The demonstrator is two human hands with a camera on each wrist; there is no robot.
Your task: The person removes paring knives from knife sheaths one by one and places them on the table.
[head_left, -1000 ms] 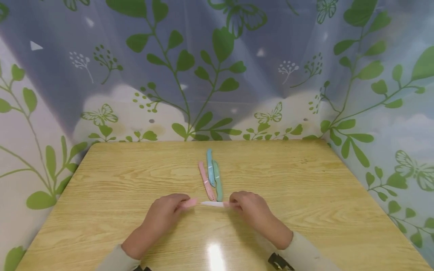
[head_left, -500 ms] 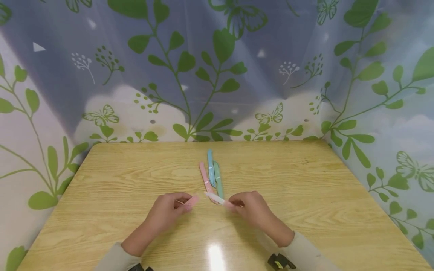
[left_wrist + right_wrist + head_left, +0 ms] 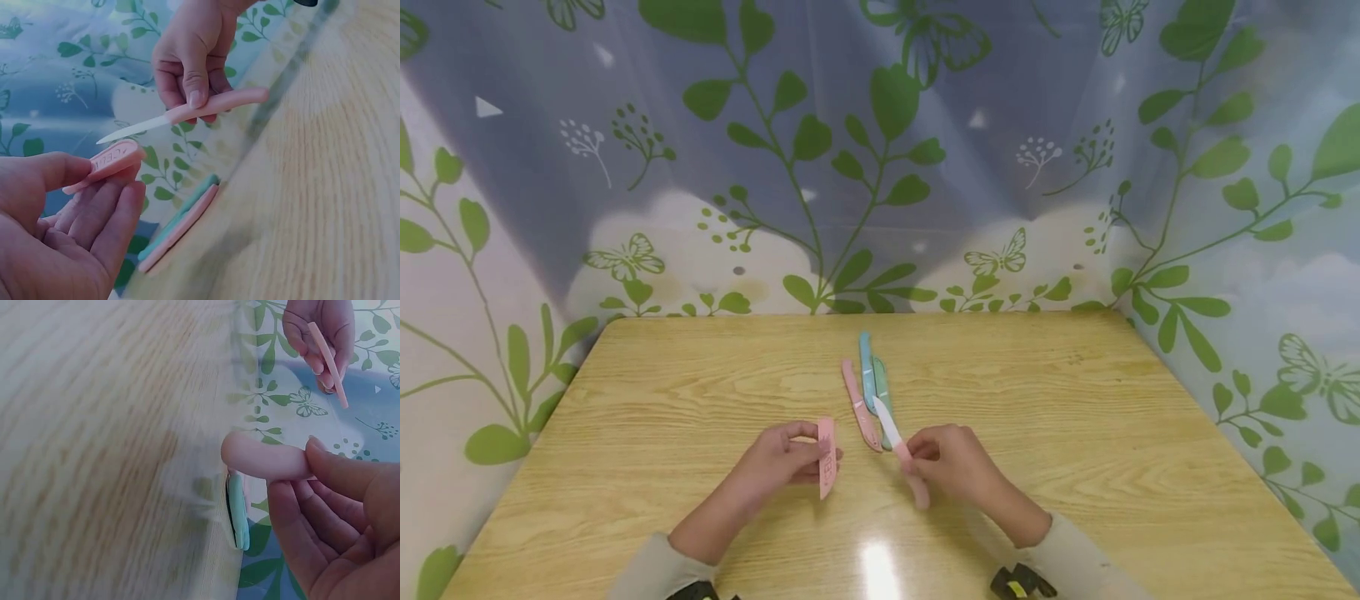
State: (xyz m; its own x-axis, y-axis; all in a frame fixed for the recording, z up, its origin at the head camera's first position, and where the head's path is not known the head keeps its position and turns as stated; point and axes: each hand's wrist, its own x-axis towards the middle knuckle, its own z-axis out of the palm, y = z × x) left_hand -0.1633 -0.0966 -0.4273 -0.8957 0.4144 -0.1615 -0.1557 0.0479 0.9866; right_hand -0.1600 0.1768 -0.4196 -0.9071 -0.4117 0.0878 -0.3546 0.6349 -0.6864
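Observation:
My left hand (image 3: 782, 458) pinches a pink blade sheath (image 3: 826, 458) between thumb and fingers, its embossed lettering facing up. In my right hand (image 3: 951, 458) is a small paring knife (image 3: 895, 442), pinched at its pink handle, the white blade bare and pointing away to the far left. The left wrist view shows the knife (image 3: 187, 115) just beyond the sheath (image 3: 112, 161), the two apart. Past the hands, a pink knife (image 3: 858, 404), a blue knife (image 3: 868, 379) and a green knife (image 3: 882, 387) lie close together on the table, each with a sheath on.
The wood-grain table (image 3: 700, 367) runs back to a curtain (image 3: 1000, 167) printed with leaves and butterflies, which also hangs at both sides. Bright glare (image 3: 878, 567) shows on the tabletop near the front.
The sheath and the knife were in line a second ago, tip facing sheath. Both have since turned: the sheath stands lengthwise with lettering showing, and the blade points away, its handle now visible.

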